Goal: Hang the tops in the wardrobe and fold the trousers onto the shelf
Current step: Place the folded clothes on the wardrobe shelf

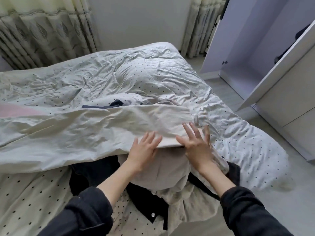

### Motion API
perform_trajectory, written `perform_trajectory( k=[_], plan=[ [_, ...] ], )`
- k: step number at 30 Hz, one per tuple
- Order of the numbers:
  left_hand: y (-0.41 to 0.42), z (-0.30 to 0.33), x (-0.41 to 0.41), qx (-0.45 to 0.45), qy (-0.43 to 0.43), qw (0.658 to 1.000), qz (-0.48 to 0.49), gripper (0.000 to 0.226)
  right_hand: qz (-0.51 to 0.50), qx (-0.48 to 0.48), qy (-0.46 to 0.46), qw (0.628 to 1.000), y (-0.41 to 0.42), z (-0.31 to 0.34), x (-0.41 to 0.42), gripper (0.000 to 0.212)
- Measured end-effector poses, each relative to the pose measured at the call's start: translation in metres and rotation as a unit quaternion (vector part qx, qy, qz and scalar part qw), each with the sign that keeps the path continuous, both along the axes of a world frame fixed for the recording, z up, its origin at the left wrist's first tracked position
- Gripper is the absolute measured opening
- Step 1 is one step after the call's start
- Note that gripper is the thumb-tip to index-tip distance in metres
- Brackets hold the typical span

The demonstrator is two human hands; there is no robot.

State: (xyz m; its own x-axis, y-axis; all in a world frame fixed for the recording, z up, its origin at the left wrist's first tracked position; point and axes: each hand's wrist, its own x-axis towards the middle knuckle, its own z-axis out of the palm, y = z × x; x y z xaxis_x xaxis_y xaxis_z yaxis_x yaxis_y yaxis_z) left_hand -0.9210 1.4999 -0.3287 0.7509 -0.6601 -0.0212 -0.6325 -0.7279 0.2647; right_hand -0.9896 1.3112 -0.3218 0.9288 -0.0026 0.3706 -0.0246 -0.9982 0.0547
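Both hands (170, 145) flat on pale trousers (153, 120) — bed (153, 68)

Two hands at 6 o'clock: left hand (144, 147) and right hand (196, 143), fingers spread flat on pale cloth. Two dark sleeves, left sleeve (81, 213) at 7 o'clock and right sleeve (247, 210) at 5 o'clock. One bed with one dotted duvet (119, 74), from centre towards 10 o'clock. One heap of clothes (162, 176) at 6 o'clock; separate garments not countable. One wardrobe (255, 48) at 2 o'clock, two open doors. Two curtains: 11 o'clock (42, 28), 1 o'clock (199, 31).
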Motion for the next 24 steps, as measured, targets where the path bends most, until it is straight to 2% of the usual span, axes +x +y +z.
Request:
perform_trajectory(
  k=[2, 3, 4, 6, 8, 10, 11, 12, 13, 14, 15, 16, 18, 21, 24],
  plan=[
    [0.003, -0.017, -0.010, 0.102, 0.081, 0.991, 0.001, 0.050, -0.105, 0.095, 0.192, 0.971, 0.003, -0.016, -0.021, 0.053],
    [0.004, -0.021, -0.013, 0.102, 0.078, 0.992, 0.012, 0.052, -0.146, 0.152, 0.227, 0.951, 0.004, -0.020, -0.029, 0.054],
    [0.003, -0.021, -0.013, 0.095, 0.061, 0.993, 0.022, 0.057, -0.173, 0.207, 0.221, 0.937, 0.006, -0.021, -0.033, 0.055],
    [-0.002, -0.018, -0.010, 0.093, 0.025, 0.995, 0.027, 0.066, -0.224, 0.329, 0.146, 0.906, 0.009, -0.020, -0.034, 0.057],
    [-0.010, -0.012, -0.002, 0.092, -0.008, 0.996, 0.009, 0.067, -0.302, 0.469, 0.090, 0.825, 0.010, -0.013, -0.026, 0.048],
    [-0.021, -0.004, 0.004, 0.060, -0.005, 0.998, -0.016, 0.057, -0.343, 0.612, 0.105, 0.705, 0.010, -0.005, -0.019, 0.028],
    [-0.025, 0.000, 0.005, 0.023, -0.008, 0.999, -0.024, 0.047, -0.341, 0.700, 0.106, 0.619, 0.010, 0.000, -0.016, 0.021],
    [-0.027, 0.003, 0.007, -0.018, -0.017, 1.000, -0.014, 0.038, -0.332, 0.787, 0.103, 0.510, 0.011, 0.008, -0.013, 0.020],
    [-0.028, 0.006, 0.007, -0.061, -0.020, 0.998, 0.012, 0.034, -0.321, 0.854, 0.092, 0.399, 0.010, 0.016, -0.011, 0.024],
    [-0.027, 0.010, 0.008, -0.098, -0.015, 0.994, 0.043, 0.031, -0.309, 0.897, 0.080, 0.306, 0.006, 0.026, -0.010, 0.031],
    [-0.024, 0.012, 0.010, -0.131, -0.001, 0.989, 0.072, 0.028, -0.293, 0.921, 0.074, 0.247, 0.002, 0.031, -0.007, 0.039],
    [-0.020, 0.014, 0.012, -0.166, 0.016, 0.982, 0.092, 0.025, -0.276, 0.933, 0.073, 0.218, -0.003, 0.038, -0.005, 0.047],
    [-0.013, 0.022, 0.016, -0.232, 0.057, 0.964, 0.113, 0.034, -0.251, 0.943, 0.086, 0.200, -0.012, 0.046, 0.005, 0.060],
    [-0.006, 0.037, 0.018, -0.301, 0.072, 0.941, 0.134, 0.049, -0.224, 0.937, 0.149, 0.222, -0.018, 0.059, 0.025, 0.076],
    [0.004, 0.045, 0.018, -0.341, 0.049, 0.928, 0.145, 0.045, -0.195, 0.929, 0.219, 0.226, -0.014, 0.069, 0.052, 0.090]
  ],
)
